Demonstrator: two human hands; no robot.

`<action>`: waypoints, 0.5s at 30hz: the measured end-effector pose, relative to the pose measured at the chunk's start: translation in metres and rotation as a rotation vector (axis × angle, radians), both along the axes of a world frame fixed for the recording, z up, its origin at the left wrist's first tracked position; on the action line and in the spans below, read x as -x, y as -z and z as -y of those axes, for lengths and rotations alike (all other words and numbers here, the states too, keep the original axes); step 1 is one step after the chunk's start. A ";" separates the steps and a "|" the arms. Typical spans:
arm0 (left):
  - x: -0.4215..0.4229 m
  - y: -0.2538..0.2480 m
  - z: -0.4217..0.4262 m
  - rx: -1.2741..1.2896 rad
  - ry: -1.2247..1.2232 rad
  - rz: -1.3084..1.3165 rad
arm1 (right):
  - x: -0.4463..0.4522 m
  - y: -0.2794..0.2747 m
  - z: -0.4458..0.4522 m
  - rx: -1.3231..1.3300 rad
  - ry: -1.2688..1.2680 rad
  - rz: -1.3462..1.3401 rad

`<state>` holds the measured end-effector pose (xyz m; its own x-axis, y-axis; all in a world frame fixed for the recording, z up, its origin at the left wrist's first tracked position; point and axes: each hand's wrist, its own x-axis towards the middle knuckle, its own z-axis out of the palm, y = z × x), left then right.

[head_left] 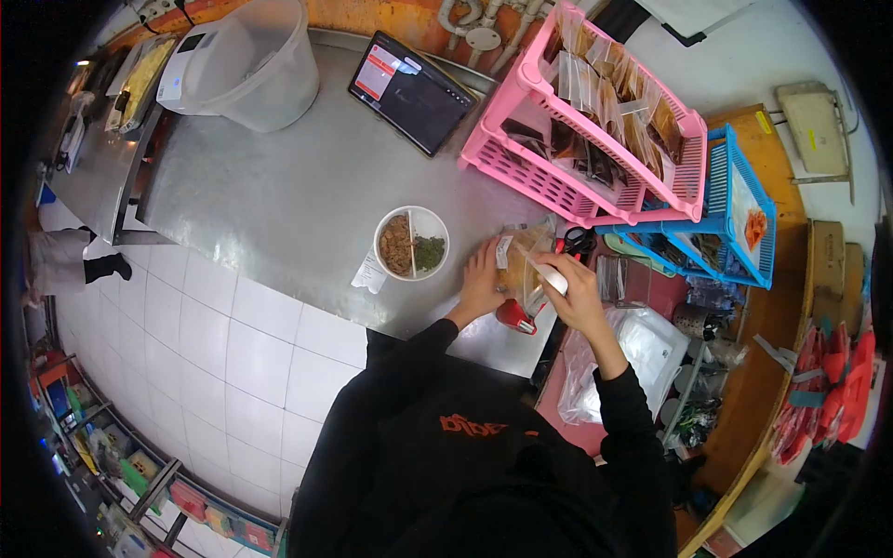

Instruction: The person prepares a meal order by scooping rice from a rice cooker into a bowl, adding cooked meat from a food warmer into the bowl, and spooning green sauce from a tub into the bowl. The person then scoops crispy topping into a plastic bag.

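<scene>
My left hand (480,280) grips the near-left side of a clear plastic bag (514,270) with light brown contents and a small white label. In my right hand (578,298) is a smooth white curved tool (553,277), its tip over the bag; its exact kind is not clear. A red object with a silvery end (515,316) lies just below the bag. To the left stands a round white bowl (447,232), divided inside, with brown crumbly food (395,245) and chopped green leaves (429,253). A printed paper slip (369,274) sits by the bowl's lower left.
Pink stacked baskets (577,200) full of sealed packets rise at the back right, beside blue baskets (712,232). Black-handled scissors (579,242) lie near the bag. A tablet (412,93) and a large clear tub (270,84) stand at the back. Another person's leg (60,260) shows far left.
</scene>
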<state>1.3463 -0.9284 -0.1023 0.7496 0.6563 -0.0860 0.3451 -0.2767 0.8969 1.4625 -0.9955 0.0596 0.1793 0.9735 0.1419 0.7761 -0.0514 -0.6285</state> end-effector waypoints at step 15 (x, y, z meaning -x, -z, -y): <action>-0.005 0.003 0.011 -0.008 -0.070 -0.027 | -0.016 0.001 0.017 0.121 0.152 -0.470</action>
